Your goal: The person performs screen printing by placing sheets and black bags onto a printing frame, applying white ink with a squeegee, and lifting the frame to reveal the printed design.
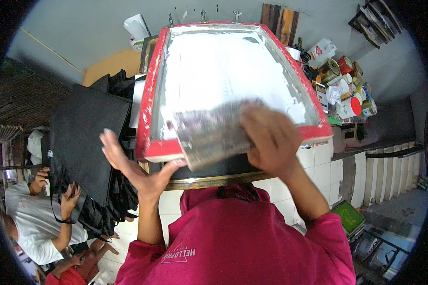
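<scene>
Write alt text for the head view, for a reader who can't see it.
The person's right hand grips a worn, motion-blurred block over a red frame with a white panel; the left hand is open, its thumb by the block's near corner. Black fabric and a co-worker in white are at left, cans and tubs at right.

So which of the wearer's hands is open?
The left hand: its fingers are spread apart, whereas the right hand is curled around the flat tool.
</scene>
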The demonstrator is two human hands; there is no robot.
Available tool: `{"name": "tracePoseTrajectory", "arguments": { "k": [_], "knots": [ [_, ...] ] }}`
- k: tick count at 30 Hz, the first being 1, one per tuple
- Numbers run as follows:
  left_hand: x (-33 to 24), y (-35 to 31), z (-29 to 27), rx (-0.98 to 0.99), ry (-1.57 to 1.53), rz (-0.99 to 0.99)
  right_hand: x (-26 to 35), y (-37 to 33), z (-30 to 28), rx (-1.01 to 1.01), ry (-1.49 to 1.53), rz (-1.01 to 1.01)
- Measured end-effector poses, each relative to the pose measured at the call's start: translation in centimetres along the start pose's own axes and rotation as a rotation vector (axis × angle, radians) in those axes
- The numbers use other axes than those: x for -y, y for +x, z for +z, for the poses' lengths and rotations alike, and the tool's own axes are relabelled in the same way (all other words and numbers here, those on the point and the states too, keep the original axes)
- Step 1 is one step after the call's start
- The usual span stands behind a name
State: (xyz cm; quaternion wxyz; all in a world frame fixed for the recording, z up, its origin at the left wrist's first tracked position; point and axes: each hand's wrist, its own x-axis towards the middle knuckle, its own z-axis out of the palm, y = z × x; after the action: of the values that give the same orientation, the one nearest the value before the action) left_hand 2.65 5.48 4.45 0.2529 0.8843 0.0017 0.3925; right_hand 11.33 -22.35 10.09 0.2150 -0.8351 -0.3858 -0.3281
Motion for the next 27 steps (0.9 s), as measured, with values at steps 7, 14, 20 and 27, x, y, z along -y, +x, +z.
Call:
{"name": "tracePoseTrajectory", "arguments": {
  "k": [7,14,20,27],
  "knots": [
    [4.1,-0.3,2.8,0.548,0.299,-0.356,-3.0,14.9,-4.7,0.010,-0.215,0.065],
    [3.6,2.0,5.2,0.994,0.421,-0.497,-8.9,24.4,-6.4,-0.128,-0.277,0.020],
    [6.8,-1.0,4.6,0.742,-0.195,-0.757,-9.4,28.1,-6.6,-0.093,-0.188,0.008],
    [-3.2,8.5,-4.6,0.294,-0.651,-0.820,-13.3,32.7,-5.8,-0.042,-0.176,0.047]
  ]
}}
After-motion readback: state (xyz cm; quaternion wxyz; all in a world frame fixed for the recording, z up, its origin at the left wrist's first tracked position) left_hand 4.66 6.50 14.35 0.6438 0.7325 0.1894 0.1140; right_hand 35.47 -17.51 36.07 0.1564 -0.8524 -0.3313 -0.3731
